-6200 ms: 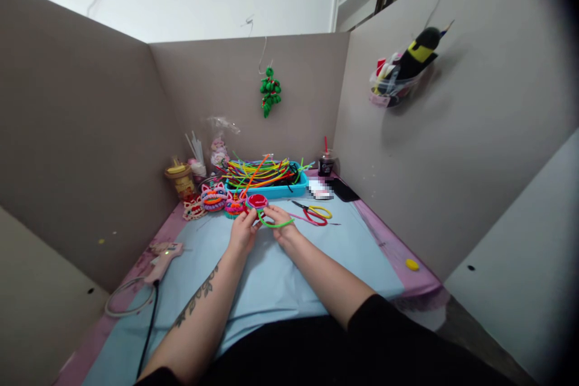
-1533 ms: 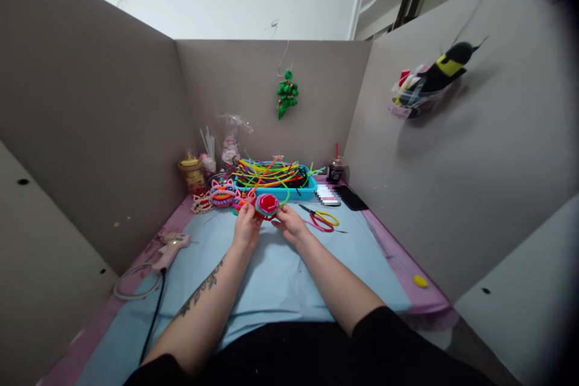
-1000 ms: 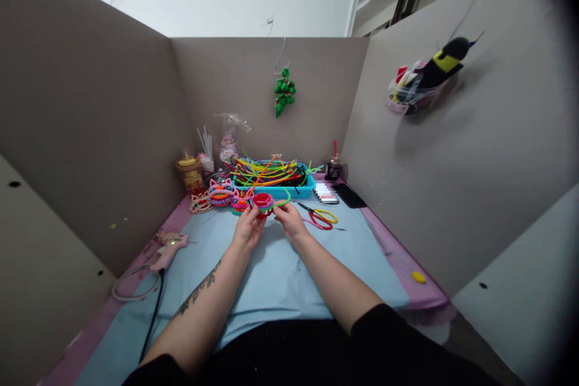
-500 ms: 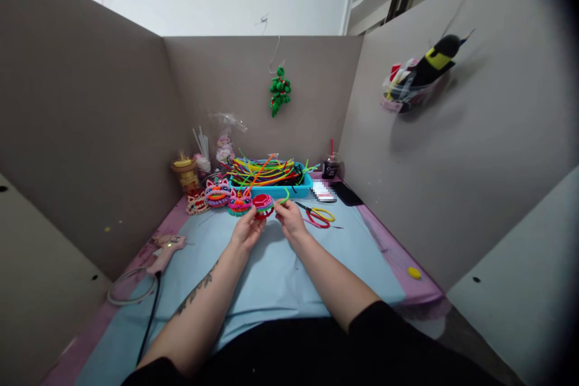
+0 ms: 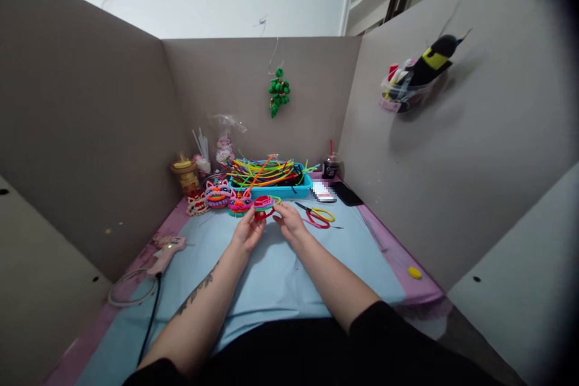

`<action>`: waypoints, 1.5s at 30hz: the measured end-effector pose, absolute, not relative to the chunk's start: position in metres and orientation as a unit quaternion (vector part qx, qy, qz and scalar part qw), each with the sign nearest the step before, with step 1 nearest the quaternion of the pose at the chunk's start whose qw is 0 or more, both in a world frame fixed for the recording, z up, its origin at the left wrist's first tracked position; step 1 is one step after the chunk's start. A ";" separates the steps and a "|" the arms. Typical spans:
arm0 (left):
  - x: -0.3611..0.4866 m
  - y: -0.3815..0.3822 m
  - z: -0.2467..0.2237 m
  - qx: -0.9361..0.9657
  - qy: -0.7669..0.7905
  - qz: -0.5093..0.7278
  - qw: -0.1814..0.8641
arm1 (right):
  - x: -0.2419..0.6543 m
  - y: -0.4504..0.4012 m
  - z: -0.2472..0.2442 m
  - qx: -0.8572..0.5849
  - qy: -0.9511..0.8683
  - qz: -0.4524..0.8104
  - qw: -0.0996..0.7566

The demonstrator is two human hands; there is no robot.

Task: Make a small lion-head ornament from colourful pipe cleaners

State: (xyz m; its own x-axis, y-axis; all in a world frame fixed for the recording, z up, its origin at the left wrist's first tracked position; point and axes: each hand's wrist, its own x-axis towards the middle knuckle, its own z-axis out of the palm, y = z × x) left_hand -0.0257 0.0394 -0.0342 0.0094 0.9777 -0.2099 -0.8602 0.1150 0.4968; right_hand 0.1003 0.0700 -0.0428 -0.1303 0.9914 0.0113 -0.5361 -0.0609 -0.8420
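My left hand (image 5: 248, 230) is closed on the left edge of a small red, pink and green pipe-cleaner piece (image 5: 263, 204), held above the blue cloth. At its right side, my right hand (image 5: 288, 219) pinches a light green pipe cleaner (image 5: 275, 198) that curves along the piece's upper edge. A red loop hangs below the piece between the hands. Just left and behind sit finished-looking pipe-cleaner animal heads, a pink one with an orange horn (image 5: 239, 203) and a pink-purple one (image 5: 218, 194). Scissors (image 5: 319, 217) with yellow and red handles lie right of my right hand.
Behind the hands, a blue tray (image 5: 296, 192) holds many coloured pipe cleaners. A pink glue gun (image 5: 166, 254) with its cord lies left. A black phone (image 5: 346, 193), a dark drink cup (image 5: 330, 166) and a yellow lidded cup (image 5: 185, 176) stand near the grey partitions.
The light green pipe cleaner's free end, raised above my right hand before, now bends leftward against the piece. My left hand has barely moved.
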 end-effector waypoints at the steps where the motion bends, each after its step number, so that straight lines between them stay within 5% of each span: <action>1: -0.025 0.040 -0.036 0.115 0.251 0.660 0.699 | 0.098 0.071 -0.045 -0.317 -0.360 0.646 0.594; 14: -0.015 0.040 -0.053 0.205 0.307 0.727 0.579 | 0.078 0.069 -0.063 -0.359 -0.405 0.548 0.638; 29: -0.016 0.044 -0.051 0.169 0.340 0.733 0.564 | 0.080 0.063 -0.058 -0.364 -0.345 0.609 0.615; 35: -0.021 0.045 -0.050 0.152 0.336 0.739 0.564 | 0.098 0.077 -0.061 -0.431 -0.390 0.488 0.651; 40: -0.030 0.048 -0.050 0.124 0.346 0.748 0.553 | 0.113 0.078 -0.054 -0.391 -0.643 0.350 0.558; 45: -0.031 0.049 -0.049 0.117 0.356 0.742 0.556 | 0.114 0.077 -0.055 -0.389 -0.713 0.275 0.515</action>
State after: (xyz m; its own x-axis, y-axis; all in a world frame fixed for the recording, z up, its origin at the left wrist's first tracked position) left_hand -0.0314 0.0495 -0.0495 -0.3547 0.9083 -0.2217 -0.7410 -0.1285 0.6591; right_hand 0.1138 0.0772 -0.0551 -0.1666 0.8377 0.5201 0.2724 0.5460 -0.7922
